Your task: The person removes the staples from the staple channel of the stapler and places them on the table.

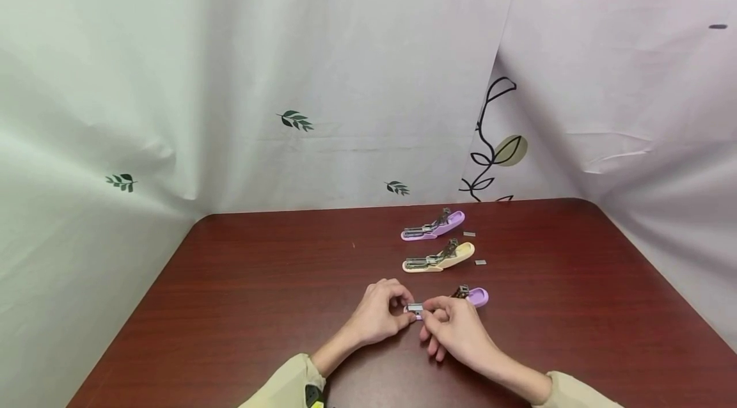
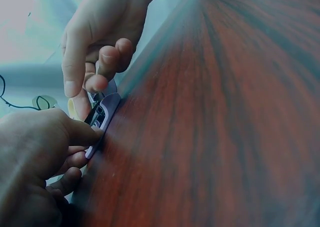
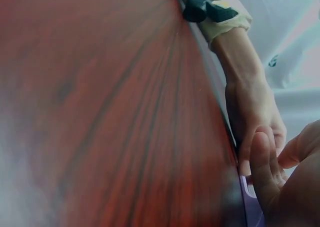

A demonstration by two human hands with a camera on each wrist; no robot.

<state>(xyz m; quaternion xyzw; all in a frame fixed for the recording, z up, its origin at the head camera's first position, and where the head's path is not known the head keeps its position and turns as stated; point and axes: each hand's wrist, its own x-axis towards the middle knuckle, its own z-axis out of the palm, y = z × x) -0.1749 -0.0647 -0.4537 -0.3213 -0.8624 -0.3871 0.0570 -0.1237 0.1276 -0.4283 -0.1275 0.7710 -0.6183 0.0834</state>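
Observation:
In the head view, an opened purple stapler (image 1: 478,297) lies on the table under my hands. My left hand (image 1: 380,312) grips its front end between thumb and fingers; the left wrist view shows that thumb (image 2: 87,133) against the stapler's side. With thumb and index finger, my right hand (image 1: 460,331) pinches a small grey staple strip (image 1: 415,308) over the stapler's metal channel. Its other fingers (image 2: 112,59) are loosely curled. How far the strip sits in the channel is hidden by the fingers. In the right wrist view, only part of the purple stapler (image 3: 252,207) shows.
Behind my hands lie an opened yellow stapler (image 1: 460,254) and another opened purple stapler (image 1: 451,222). Beside them are two grey staple strips, a nearer strip (image 1: 480,262) and a farther strip (image 1: 469,234). A white printed curtain (image 1: 345,75) hangs around the brown table (image 1: 259,280).

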